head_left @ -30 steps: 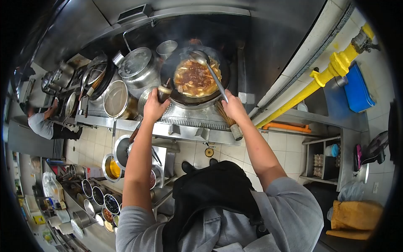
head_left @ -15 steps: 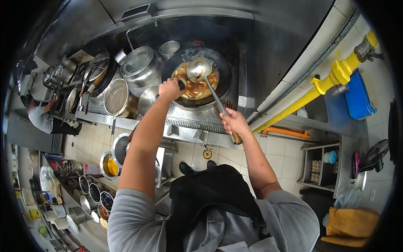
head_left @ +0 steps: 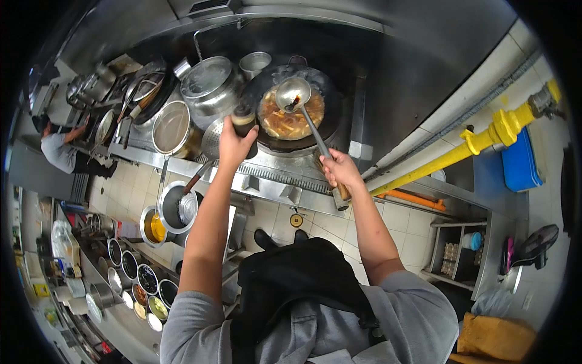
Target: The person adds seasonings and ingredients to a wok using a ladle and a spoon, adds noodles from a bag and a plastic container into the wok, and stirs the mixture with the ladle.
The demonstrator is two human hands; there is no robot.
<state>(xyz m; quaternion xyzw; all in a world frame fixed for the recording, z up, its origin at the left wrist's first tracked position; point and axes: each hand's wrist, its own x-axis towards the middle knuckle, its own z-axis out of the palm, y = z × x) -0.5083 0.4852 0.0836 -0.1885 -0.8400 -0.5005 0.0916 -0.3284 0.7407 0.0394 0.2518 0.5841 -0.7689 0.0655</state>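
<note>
A fat yellow metal pipe [head_left: 485, 139]
A blue plastic box [head_left: 520, 161] sits right of it, an orange tube [head_left: 418, 200] below.

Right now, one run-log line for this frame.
left hand: holds bottle | right hand: holds ladle | ladle bowl: above food, dark sauce inside | food: in wok

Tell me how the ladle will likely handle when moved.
The ladle is probably stiff: its shaft looks like straight metal. It may feel front-heavy, since the right grip sits far from the bowl. Tilting it would likely spill the dark liquid in there.
</note>
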